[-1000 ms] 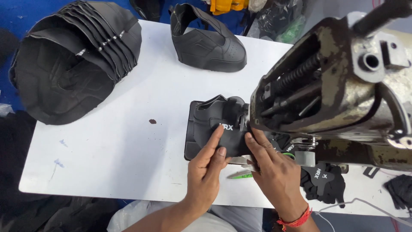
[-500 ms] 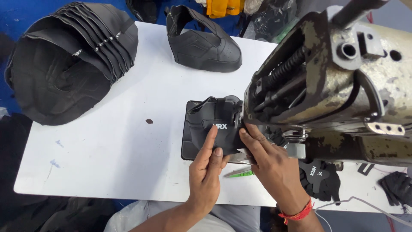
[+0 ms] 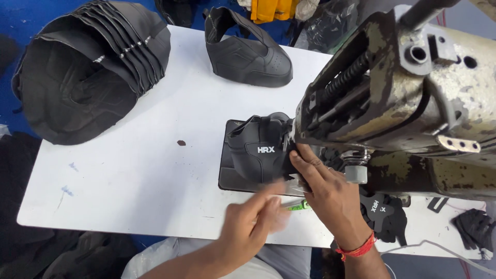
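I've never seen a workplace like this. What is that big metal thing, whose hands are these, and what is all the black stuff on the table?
The picture comes from a camera worn on a person's head, looking down at their own two bare hands. The big worn metal thing at the right is a heavy sewing machine. It stands on a white table. Under its head lies a black shoe upper, the top part of a shoe before the sole is added. The right hand, with a red wrist thread, presses on that piece beside the machine. The left hand is blurred and hovers just in front of the piece; whether it touches is hard to tell. Another shoe upper sits at the far edge, a stack of black pieces lies at the far left, and smaller black pieces lie near the right wrist.
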